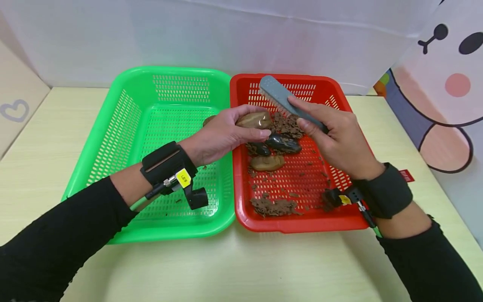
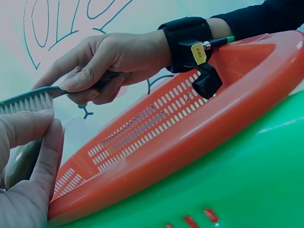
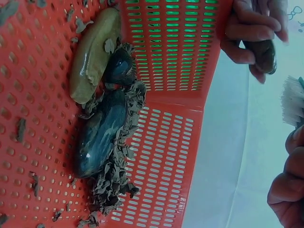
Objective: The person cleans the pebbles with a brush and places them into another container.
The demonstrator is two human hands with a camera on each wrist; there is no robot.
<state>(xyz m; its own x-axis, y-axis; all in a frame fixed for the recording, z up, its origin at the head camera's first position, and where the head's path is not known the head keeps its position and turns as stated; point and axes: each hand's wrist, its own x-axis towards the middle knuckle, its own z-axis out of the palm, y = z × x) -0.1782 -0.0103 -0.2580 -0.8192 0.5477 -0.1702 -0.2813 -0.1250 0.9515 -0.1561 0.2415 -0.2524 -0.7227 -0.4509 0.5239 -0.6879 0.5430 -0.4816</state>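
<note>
My left hand (image 1: 222, 134) holds a smooth, shiny brown stone (image 1: 254, 120) between thumb and fingers, over the left side of the red basket (image 1: 239, 188). In my right hand (image 1: 339, 134) is a scrubbing brush (image 1: 277, 93), gripped by its grey-blue handle. Its pale bristles (image 2: 28, 103) face down toward the left hand; in the right wrist view they stand apart from the stone. Below lie a large dark stone (image 3: 102, 137), a smaller dark stone (image 3: 118, 66) and a tan stone (image 3: 92, 57). Brown flakes (image 1: 288, 124) are heaped beside them.
A green basket (image 1: 90, 138) stands against the red one on the left. Part of another brown stone (image 1: 208, 121) shows in it behind my left hand. More flakes (image 1: 275, 207) lie at the red basket's near edge. A white cloth (image 1: 211, 37) hangs behind both baskets.
</note>
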